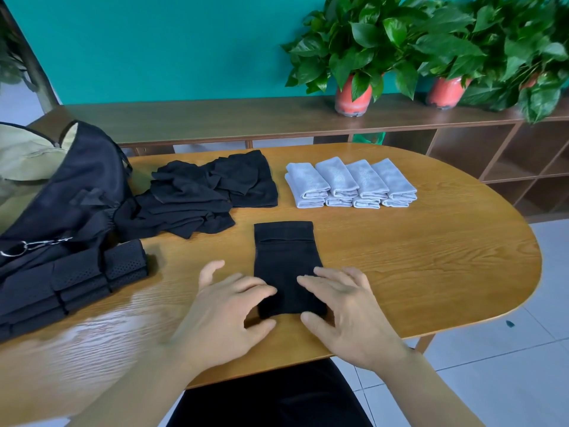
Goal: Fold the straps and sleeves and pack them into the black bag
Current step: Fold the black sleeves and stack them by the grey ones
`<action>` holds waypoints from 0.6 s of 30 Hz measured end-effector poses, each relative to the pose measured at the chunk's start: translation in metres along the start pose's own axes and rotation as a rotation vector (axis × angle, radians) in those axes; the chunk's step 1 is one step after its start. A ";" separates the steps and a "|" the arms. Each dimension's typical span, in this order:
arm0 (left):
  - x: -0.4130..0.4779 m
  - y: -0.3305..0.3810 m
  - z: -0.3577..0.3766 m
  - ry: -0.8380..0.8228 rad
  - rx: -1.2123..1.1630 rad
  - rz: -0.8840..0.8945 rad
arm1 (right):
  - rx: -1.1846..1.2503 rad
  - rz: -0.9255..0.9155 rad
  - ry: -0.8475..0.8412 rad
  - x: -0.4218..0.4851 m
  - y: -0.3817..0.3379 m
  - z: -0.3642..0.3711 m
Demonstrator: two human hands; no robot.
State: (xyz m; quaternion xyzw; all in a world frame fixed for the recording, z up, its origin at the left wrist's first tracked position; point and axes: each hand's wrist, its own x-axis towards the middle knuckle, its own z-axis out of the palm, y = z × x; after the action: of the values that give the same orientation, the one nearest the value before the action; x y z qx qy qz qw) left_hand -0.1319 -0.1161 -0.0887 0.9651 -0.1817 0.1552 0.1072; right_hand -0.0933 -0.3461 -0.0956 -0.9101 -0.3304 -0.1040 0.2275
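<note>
A black sleeve (284, 257) lies flat on the wooden table (431, 272) in front of me. My left hand (228, 312) and my right hand (348, 312) rest on its near end from either side, fingers spread, thumbs at its near edge. A loose heap of black sleeves (200, 195) lies behind it to the left. Several folded grey sleeves (351, 183) stand in a row at the back. Folded perforated black straps (77, 282) are stacked at the left. The black bag (70, 186) stands open at the far left.
A beige cloth (21, 155) lies behind the bag. A low wooden shelf (215, 118) runs along the teal wall, carrying potted plants in red pots (352, 97). The table's rounded right end (535, 263) drops to a tiled floor.
</note>
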 end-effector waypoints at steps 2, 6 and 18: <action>0.005 0.001 -0.001 0.014 0.025 -0.015 | 0.022 0.012 -0.071 -0.002 0.002 0.001; 0.012 -0.004 0.001 0.018 0.074 0.024 | 0.090 0.066 -0.119 0.001 0.002 -0.006; 0.051 0.001 -0.001 0.019 -0.177 -0.520 | 0.343 0.555 0.096 0.050 0.005 0.004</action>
State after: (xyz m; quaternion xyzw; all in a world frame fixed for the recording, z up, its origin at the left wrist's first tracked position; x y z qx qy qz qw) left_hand -0.0876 -0.1324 -0.0706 0.9647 0.0604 0.1150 0.2291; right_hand -0.0522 -0.3195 -0.0840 -0.9080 -0.0712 -0.0234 0.4122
